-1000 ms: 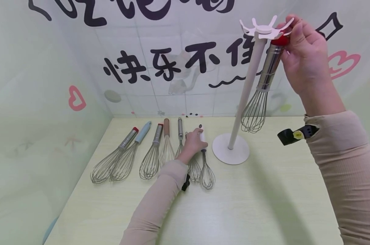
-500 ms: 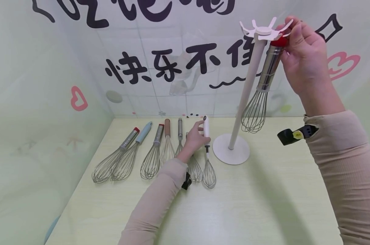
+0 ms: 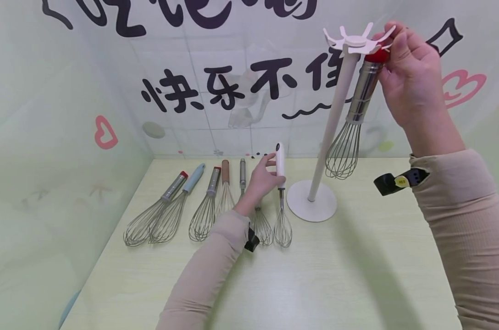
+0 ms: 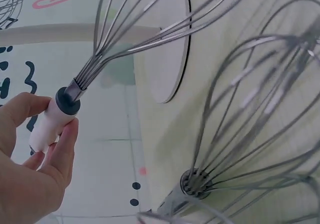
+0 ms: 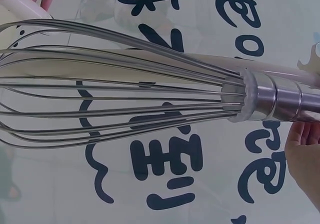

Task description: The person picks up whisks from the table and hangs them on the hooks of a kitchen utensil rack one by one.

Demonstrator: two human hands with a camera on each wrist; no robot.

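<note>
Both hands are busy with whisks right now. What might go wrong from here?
First, the right hand holds the red-capped whisk up by the hooks of the stand. I cannot tell whether it is hooked, so letting go might drop it.

Second, the left hand pinches the white-handled whisk, its wires close to those of a neighbouring whisk; they could snag.

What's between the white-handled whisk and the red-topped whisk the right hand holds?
The white stand's pole: in the head view it stands between the white-handled whisk and the held red-topped whisk.
</note>
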